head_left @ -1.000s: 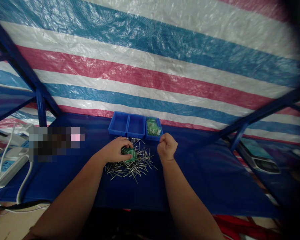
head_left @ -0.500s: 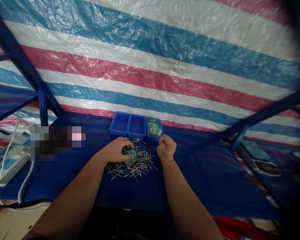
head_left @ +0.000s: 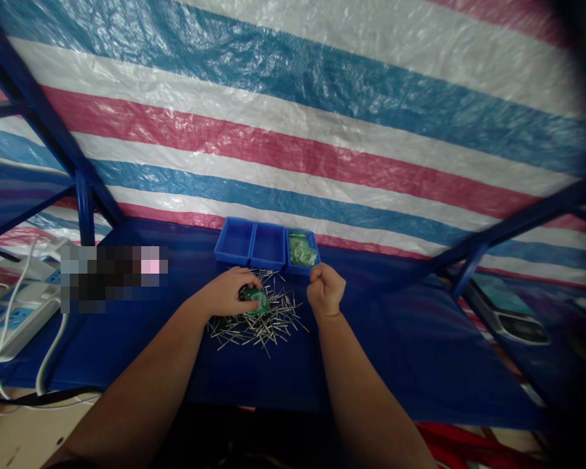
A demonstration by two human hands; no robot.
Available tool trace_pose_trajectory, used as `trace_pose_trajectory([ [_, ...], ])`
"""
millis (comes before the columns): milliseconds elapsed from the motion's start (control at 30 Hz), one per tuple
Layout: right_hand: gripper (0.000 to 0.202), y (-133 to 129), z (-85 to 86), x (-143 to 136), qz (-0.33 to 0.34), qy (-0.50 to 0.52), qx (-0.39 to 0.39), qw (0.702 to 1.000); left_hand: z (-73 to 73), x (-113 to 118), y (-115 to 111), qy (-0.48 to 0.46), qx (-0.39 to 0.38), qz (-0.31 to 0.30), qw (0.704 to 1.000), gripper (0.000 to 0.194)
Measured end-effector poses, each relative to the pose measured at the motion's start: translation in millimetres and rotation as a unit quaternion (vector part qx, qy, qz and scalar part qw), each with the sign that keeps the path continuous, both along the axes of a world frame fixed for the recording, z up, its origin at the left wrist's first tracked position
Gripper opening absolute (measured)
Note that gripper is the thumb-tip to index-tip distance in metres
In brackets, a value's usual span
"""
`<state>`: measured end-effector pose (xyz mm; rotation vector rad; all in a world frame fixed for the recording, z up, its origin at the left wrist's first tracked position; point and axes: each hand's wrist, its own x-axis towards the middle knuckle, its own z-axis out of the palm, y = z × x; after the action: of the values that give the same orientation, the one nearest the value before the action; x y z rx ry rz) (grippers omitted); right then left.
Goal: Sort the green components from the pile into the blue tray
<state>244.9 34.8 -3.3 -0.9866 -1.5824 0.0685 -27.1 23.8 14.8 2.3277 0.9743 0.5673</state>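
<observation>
White power strips (head_left: 14,306) with trailing cords lie at far left of the blue cloth-covered bench (head_left: 400,352). The left hand (head_left: 227,293) clamps a small green circuit board (head_left: 254,298) atop a loose heap of thin silvery metal pins (head_left: 258,322); the board looks light, stiff and best gripped by its edges, the pins slippery and sharp. Behind sit three blue plastic bins (head_left: 266,246), one holding green boards. The right hand (head_left: 326,289) is fisted; its contents cannot be told.
</observation>
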Motion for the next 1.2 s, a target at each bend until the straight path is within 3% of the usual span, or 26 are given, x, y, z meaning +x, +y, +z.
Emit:
trace_pose_trajectory([
  [433, 0.022, -1.7, 1.7, -0.8, -0.005, 0.007, 0.028, 1.000, 1.3, 0.3, -0.3, 0.004, -0.005, 0.004, 1.000, 0.034],
  [1000, 0.025, -2.9, 2.6, -2.2, -0.067, -0.022, 0.012, 0.997, 1.4, 0.4, 0.6, -0.001, -0.005, 0.000, 1.000, 0.034],
  [1200, 0.017, 0.0, 4.7, -3.3, -0.047, -0.026, 0.002, 0.999, 4.5, 2.9, -1.0, 0.011, -0.003, -0.003, 1.000, 0.038],
])
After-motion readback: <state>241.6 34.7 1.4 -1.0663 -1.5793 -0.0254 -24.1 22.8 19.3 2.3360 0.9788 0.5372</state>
